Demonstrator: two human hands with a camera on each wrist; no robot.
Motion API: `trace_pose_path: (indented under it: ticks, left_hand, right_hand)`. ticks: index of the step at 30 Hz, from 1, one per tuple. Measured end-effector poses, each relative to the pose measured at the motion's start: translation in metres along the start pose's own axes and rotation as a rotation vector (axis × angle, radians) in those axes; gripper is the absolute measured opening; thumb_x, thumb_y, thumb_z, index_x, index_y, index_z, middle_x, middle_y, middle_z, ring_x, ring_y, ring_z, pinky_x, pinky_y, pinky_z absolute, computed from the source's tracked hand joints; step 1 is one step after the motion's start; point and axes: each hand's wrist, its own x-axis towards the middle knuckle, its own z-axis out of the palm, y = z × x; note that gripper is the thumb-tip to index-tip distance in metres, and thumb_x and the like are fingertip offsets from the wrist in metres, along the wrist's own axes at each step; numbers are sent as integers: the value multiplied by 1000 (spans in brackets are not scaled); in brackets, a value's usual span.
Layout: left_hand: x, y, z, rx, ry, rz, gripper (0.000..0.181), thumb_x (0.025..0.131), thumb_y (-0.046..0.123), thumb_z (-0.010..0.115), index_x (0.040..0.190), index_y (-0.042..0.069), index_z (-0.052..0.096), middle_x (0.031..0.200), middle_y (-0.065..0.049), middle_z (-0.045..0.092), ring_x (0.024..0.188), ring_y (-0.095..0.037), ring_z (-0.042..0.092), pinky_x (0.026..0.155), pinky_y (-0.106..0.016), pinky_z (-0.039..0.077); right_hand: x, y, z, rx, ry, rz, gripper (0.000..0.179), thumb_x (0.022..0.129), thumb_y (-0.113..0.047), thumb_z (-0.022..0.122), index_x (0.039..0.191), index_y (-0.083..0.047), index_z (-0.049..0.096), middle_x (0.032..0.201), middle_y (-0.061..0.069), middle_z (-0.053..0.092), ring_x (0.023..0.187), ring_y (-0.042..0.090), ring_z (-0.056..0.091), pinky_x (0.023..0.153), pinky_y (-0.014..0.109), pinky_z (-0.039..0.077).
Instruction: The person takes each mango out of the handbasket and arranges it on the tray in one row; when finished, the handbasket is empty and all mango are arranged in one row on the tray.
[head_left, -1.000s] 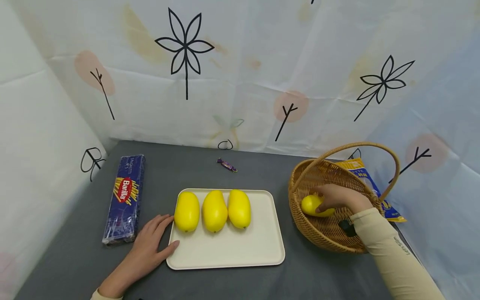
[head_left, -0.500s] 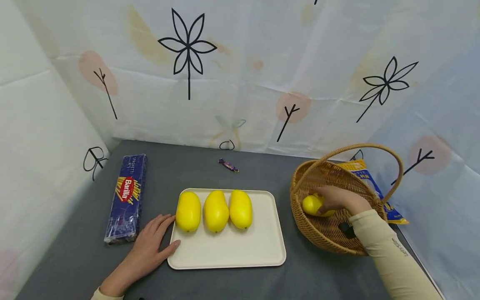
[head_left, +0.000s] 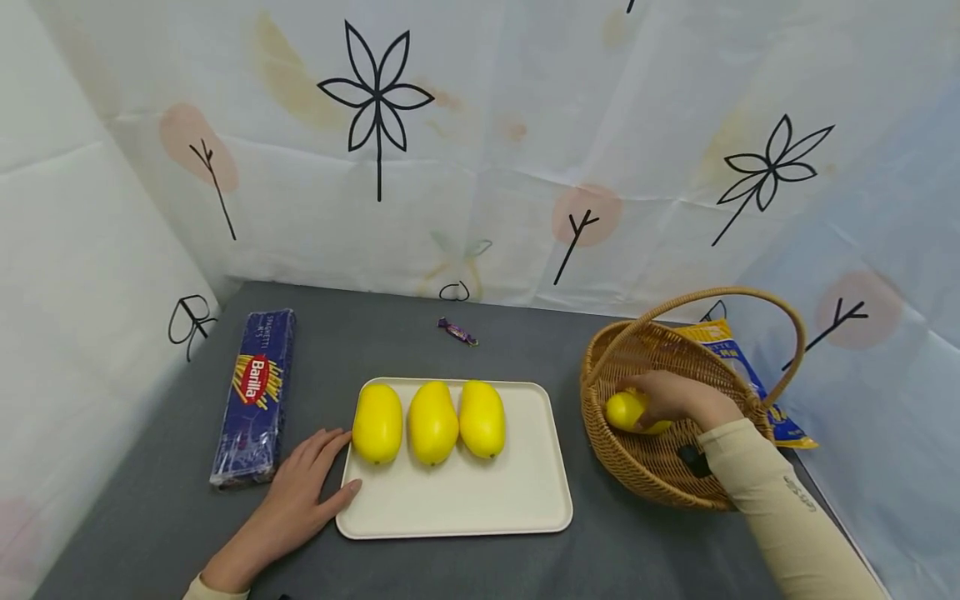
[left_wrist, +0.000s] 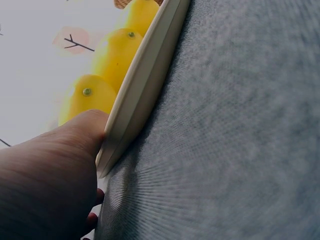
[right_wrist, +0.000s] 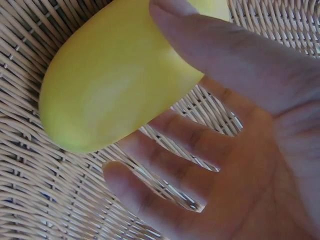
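Note:
Inside the wicker basket (head_left: pixel 630 475), at the right of the head view, my right hand (head_left: pixel 678 396) holds a yellow mango (head_left: pixel 624 410). The right wrist view has the thumb over this mango (right_wrist: pixel 100 85), with fingers of the right hand (right_wrist: pixel 240 165) reaching to its other side; some fingertips are hidden behind it. At the left end of a cream tray (head_left: pixel 465 500), my left hand (head_left: pixel 296 496) lies with its fingers extended, thumb on the rim. Along the tray's far side lie three mangoes (head_left: pixel 432 423) in a row. The left wrist view shows the tray's edge (left_wrist: pixel 135 105) close to the thumb.
A blue spaghetti pack (head_left: pixel 255 400) lies left of the tray. Behind the tray is a small purple wrapped candy (head_left: pixel 457 332). A blue and yellow bag (head_left: pixel 787 429) is partly hidden behind the basket, whose tall handle (head_left: pixel 720 292) arches over it. A dark object (head_left: pixel 693 460) shows near the right wrist.

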Motion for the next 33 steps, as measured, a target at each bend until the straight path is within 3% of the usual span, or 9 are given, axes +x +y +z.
trace_pose_path:
  ticks: [9, 18, 26, 33]
  left_hand:
    - [0, 1, -2, 8, 3, 1, 66, 89, 46, 63, 141, 10, 45, 139, -16, 46, 131, -40, 35, 100, -67, 30]
    - [0, 1, -1, 9, -8, -4, 66, 89, 47, 63, 141, 10, 45, 140, -16, 46, 131, -40, 35, 100, -68, 30]
    - [-1, 0, -1, 17, -8, -4, 65, 90, 47, 62, 141, 10, 45, 140, -17, 46, 131, -41, 35, 99, -67, 30]
    - [-2, 0, -1, 12, -20, -5, 67, 90, 49, 61, 142, 10, 44, 140, -17, 45, 132, -41, 34, 99, -68, 29]
  right_hand:
    - [-11, -4, -10, -17, 81, -19, 61, 75, -19, 80, 126, 4, 56, 114, 19, 62, 97, 31, 60, 79, 45, 51]
    - [-32, -4, -20, 78, 228, 38, 57, 80, -27, 77, 119, 8, 53, 105, 18, 62, 85, 23, 59, 69, 37, 50]
    - [-60, -18, -23, 75, 380, 1, 68, 85, -33, 72, 139, -1, 44, 115, 21, 58, 98, 33, 57, 71, 42, 52]
    - [-89, -40, -20, 72, 500, 41, 68, 87, -40, 70, 140, -6, 43, 122, 26, 51, 101, 37, 53, 72, 50, 50]
